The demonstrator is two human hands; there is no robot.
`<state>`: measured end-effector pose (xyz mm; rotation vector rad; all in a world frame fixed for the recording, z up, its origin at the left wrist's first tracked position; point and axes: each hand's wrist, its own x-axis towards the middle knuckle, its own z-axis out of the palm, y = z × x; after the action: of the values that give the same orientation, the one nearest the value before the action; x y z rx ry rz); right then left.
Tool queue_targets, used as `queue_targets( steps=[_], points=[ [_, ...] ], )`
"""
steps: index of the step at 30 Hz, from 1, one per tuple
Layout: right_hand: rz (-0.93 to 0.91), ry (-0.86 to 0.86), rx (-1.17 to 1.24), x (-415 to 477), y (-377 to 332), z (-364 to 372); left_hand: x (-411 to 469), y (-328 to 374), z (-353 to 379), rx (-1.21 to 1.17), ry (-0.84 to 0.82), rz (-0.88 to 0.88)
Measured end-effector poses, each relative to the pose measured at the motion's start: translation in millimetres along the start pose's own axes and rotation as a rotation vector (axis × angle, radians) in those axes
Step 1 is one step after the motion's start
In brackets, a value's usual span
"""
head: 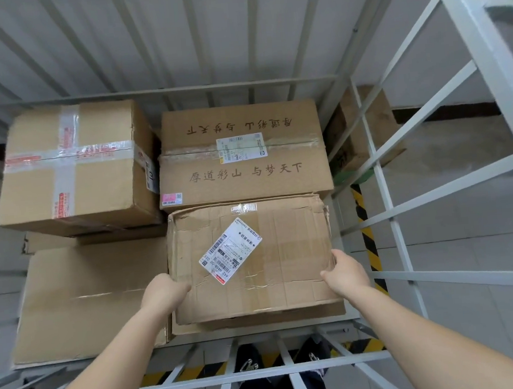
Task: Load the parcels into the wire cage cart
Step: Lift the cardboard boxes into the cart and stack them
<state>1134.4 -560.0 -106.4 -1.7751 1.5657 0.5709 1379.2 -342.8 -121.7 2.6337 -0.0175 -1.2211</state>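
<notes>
A worn, creased cardboard parcel [285,254] with a slanted white shipping label lies on top of another box inside the white wire cage cart [385,189]. My left hand [164,290] grips its near left corner. My right hand [345,271] holds its near right edge, fingers curled over the top. Behind it sits a printed brown box [244,176] with a small label. At the back left, a taped box [73,167] rests on a lower carton. A large plain box [87,299] lies at the near left.
White cage bars [259,377] run across in front of me and up the right side. Outside the cage at the right stands another cardboard box [376,128] on the grey floor, beside yellow-black hazard tape [365,228]. My shoes show below the front bars.
</notes>
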Motion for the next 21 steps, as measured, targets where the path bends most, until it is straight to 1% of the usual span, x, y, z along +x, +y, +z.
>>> queue_targets(
  steps=[2, 7, 11, 15, 18, 21],
  points=[
    [-0.038, 0.003, -0.067, -7.7, -6.9, -8.4, -9.2, 10.2, -8.3, 0.067, 0.018, 0.060],
    [-0.134, 0.001, -0.146, -34.4, -23.3, -39.7, -41.7, 35.7, -38.3, 0.265, 0.086, 0.246],
    [-0.219, 0.028, -0.216, -68.0, -35.9, -82.7, -79.3, 61.5, -73.7, 0.457, 0.141, 0.387],
    [-0.308, 0.095, -0.250, -105.7, -45.5, -129.8, -123.4, 96.9, -103.2, 0.635, 0.235, 0.541],
    [-0.358, 0.184, -0.261, -138.4, -44.9, -175.9, -161.3, 130.9, -119.9, 0.679, 0.299, 0.683],
    [-0.385, 0.269, -0.220, -165.4, -37.7, -220.4, -197.7, 164.0, -128.5, 0.667, 0.362, 0.801]
  ],
)
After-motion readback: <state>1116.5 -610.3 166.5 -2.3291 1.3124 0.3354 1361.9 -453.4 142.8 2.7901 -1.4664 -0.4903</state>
